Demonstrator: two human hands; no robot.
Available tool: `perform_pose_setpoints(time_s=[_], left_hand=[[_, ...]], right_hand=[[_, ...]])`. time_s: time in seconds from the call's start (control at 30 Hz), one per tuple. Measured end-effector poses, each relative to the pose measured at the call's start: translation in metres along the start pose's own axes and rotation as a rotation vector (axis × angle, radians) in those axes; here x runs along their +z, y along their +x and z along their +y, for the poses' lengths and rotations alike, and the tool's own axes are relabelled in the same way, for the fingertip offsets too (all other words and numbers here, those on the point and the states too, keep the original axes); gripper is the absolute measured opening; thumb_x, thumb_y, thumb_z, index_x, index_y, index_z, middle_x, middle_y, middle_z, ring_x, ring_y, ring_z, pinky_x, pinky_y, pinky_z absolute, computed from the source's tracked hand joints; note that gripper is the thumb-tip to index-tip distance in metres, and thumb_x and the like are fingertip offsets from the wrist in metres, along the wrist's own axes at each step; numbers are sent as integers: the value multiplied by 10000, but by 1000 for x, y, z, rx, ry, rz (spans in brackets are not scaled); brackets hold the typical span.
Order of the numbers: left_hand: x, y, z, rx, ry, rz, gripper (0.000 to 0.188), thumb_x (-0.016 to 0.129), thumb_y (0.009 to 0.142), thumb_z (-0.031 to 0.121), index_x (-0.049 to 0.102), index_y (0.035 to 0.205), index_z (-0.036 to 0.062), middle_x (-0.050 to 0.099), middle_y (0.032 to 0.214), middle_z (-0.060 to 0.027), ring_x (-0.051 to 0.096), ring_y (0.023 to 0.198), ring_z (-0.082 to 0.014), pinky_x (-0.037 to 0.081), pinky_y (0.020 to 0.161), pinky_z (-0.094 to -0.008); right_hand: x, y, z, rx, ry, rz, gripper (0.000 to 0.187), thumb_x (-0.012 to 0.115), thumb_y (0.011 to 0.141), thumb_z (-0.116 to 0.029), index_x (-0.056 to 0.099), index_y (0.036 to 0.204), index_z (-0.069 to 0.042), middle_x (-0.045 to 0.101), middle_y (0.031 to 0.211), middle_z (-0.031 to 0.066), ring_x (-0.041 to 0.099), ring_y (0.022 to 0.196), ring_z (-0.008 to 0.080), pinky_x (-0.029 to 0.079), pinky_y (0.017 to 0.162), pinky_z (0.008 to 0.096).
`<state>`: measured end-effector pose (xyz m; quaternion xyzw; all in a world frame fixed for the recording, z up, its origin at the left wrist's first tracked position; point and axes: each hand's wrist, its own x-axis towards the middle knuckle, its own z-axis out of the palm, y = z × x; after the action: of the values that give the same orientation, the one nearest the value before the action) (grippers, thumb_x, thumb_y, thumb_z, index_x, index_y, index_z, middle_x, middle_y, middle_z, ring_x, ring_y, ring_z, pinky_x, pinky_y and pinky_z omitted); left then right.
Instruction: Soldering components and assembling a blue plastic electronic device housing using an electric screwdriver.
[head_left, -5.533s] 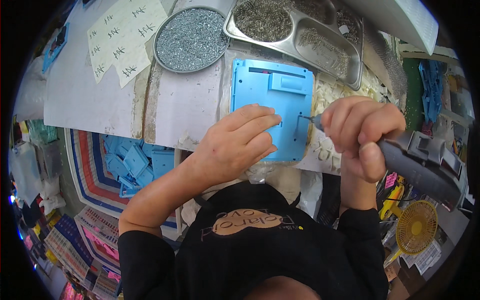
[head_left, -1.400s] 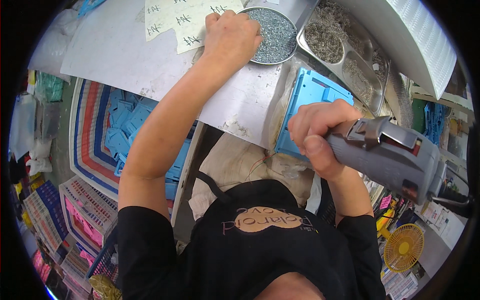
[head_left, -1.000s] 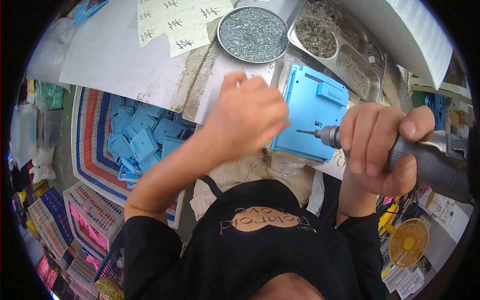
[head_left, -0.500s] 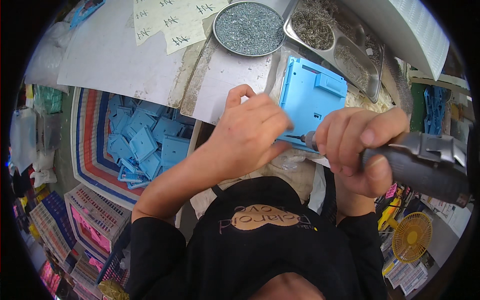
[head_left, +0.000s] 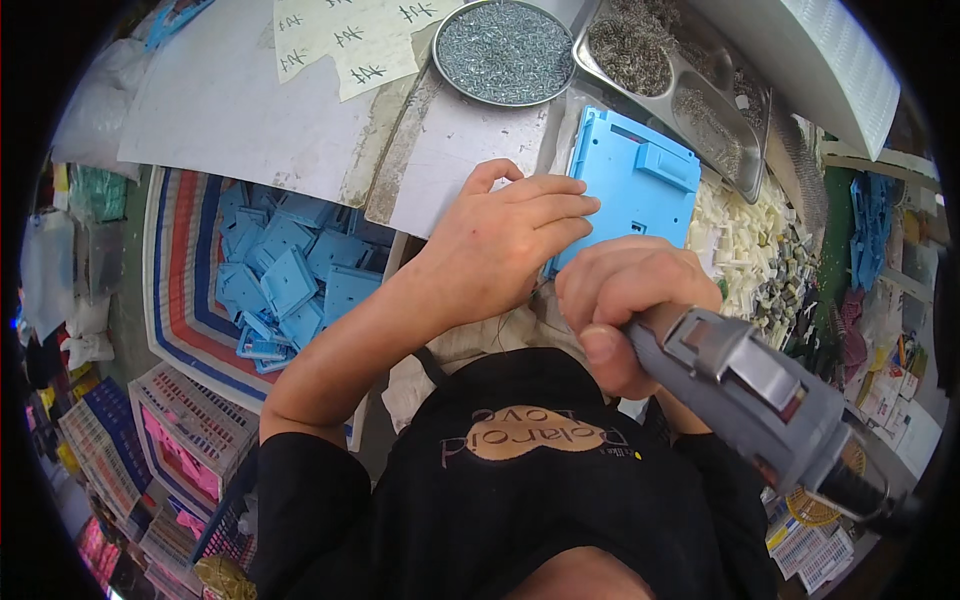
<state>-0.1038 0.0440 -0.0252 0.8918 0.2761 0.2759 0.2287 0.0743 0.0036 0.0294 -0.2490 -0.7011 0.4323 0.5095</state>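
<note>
At the far left, a blue, red and white striped container (head_left: 185, 285) holds a jumbled pile of light-blue plastic panels (head_left: 288, 283), much as before. A cream paper sheet with dark handwritten marks (head_left: 345, 45) lies up the pale worktop, beside a round metal dish (head_left: 503, 103) full of small silvery screws. The left hand (head_left: 505, 235), which was over that dish over a second ago and blurred in motion half a second ago, now appears sharp, fingers extended over the left edge of a light-blue rectangular plastic casing (head_left: 622, 180), one outer finger bent; whether anything is pinched beneath cannot be told. The casing sits on the worktop, below a compartmented steel tray (head_left: 662, 106) of small metal springs. At its lower edge the right hand (head_left: 632, 305) grips a grey powered screwdriver (head_left: 735, 385); the bit, visible half a second ago, is now hidden, and the tool's rear has swung lower, largely covering a yellow round fan (head_left: 812, 507). Cream plastic pieces (head_left: 735, 235) right of the casing are more exposed.
</note>
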Motion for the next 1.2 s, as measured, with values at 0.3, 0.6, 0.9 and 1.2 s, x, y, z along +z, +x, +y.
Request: perform_pose_setpoints(time_s=[0.3,0.6,0.9,1.2], left_hand=[[-4,29,17,18,-17,-18,312,711,801,78,712,1113,60,692,1224,-71,620,1171,-284,409,1015,-446],[38,72,37,25,169,-31,331,753,824,133,737,1153,100,672,1207,-39,583,1147,-265,405,1005,-433],[36,72,36,14,166,-48,330,747,834,139,743,1163,114,677,1206,-31,584,1151,-260,398,1011,-433],[24,80,15,-29,-211,-96,387,765,830,166,708,1207,96,666,1229,-83,594,1172,-303,410,1035,-450]], right_hand=[[-91,-7,-31,-68,215,223,303,517,1005,-304,542,1197,-70,459,576,-52,461,508,121,429,559,295],[-139,-24,5,23,63,512,288,516,987,-204,525,1211,-21,430,618,-4,425,541,128,418,609,346],[-135,-23,4,93,88,399,144,555,967,-131,501,1070,-45,466,610,10,445,537,119,416,578,326],[-109,-54,-28,152,70,435,209,603,971,-233,490,1029,-67,477,603,8,429,514,118,417,560,326]])
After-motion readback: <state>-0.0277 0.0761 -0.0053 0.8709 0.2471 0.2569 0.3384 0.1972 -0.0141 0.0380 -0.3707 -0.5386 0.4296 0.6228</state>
